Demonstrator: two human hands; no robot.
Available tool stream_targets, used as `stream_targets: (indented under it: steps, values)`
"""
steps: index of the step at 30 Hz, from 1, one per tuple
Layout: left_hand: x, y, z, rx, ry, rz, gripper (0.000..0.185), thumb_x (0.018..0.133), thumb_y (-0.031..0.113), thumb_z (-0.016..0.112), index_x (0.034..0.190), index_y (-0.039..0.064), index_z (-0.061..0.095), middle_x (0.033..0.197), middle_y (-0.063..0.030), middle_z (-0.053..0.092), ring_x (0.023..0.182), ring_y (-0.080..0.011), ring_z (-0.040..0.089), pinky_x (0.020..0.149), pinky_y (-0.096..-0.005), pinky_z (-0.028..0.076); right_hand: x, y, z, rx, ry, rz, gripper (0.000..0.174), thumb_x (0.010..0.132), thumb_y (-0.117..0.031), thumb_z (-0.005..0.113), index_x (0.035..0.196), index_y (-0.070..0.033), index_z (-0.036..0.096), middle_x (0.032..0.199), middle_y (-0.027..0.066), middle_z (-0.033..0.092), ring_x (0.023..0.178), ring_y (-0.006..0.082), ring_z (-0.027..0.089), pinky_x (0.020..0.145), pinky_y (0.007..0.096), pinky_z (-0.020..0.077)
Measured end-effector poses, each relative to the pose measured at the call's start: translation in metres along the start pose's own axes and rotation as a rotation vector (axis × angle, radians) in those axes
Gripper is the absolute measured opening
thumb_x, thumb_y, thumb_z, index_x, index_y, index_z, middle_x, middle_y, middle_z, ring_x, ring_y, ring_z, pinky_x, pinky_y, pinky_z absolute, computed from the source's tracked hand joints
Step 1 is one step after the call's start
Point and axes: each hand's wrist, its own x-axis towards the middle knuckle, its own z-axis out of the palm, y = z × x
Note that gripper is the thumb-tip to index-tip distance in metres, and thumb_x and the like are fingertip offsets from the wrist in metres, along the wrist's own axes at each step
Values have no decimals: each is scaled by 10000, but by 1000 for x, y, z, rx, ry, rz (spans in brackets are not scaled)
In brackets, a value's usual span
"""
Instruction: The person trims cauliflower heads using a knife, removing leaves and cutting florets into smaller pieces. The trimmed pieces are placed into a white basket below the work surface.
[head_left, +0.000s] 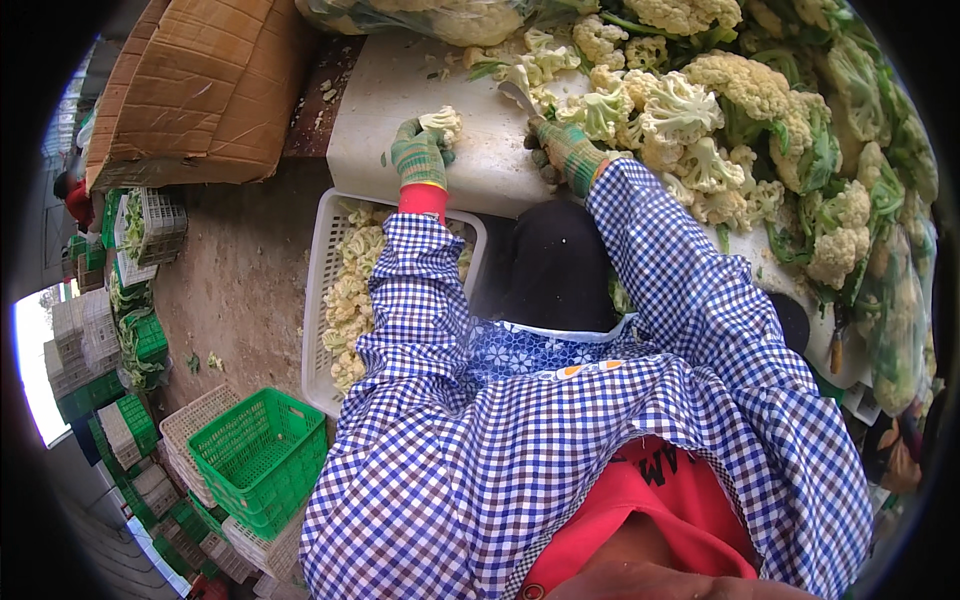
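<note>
My left hand (421, 154), in a green and orange knit glove, grips a small cauliflower floret (444, 124) above the near edge of the white tabletop (480, 161). In my gloved right hand (564, 154) is a knife, its blade (517, 97) pointing away and to the left. The blade's tip lies close to cut cauliflower pieces (544, 60). To the right of that hand, cut florets (679, 109) are heaped on the table. Below my left forearm stands a white plastic basket (311, 315) holding many florets (349, 300), partly hidden by my sleeve.
Whole cauliflowers (739, 82) with leaves pile up at the right, near bagged ones (896, 322). A cardboard box (202, 90) stands at the upper left. Stacked crates, with a green crate (259, 442) on top, are at the lower left. A person (77, 201) is at the far left.
</note>
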Motion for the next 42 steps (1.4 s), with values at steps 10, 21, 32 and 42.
stream_targets:
  steps: [10, 21, 32, 42]
  values:
    - [5, 1, -4, -358, -365, -45, 311, 827, -38, 522, 1135, -23, 567, 1064, -169, 632, 819, -247, 636, 651, -329, 543, -44, -7, -7, -16, -32, -272, 311, 949, -334, 515, 947, -27, 562, 592, 71, 557, 295, 143, 383, 271, 300, 298]
    - [-88, 22, 24, -557, -669, -64, 482, 890, 101, 525, 1347, 4, 405, 1295, -192, 492, 1090, -334, 565, 856, -446, 551, -69, -19, -4, -66, -137, -468, 201, 876, -182, 628, 907, 2, 555, 598, 81, 566, 325, 151, 469, 268, 284, 370]
    - [-159, 1, 68, -336, -765, 135, 479, 813, 62, 635, 1254, -36, 476, 1136, -174, 596, 940, -289, 652, 757, -403, 594, -156, 28, -116, -828, 87, -981, 398, 842, -335, 649, 1064, -15, 572, 893, 186, 668, 837, 314, 662, 716, 384, 510]
    - [-210, -37, 96, -21, -920, 151, 236, 848, 31, 590, 1073, -42, 599, 979, -145, 662, 825, -211, 666, 687, -310, 585, -194, 112, -166, -958, 124, -865, 384, 831, -246, 650, 1136, -27, 570, 878, 196, 663, 814, 332, 658, 707, 382, 516]
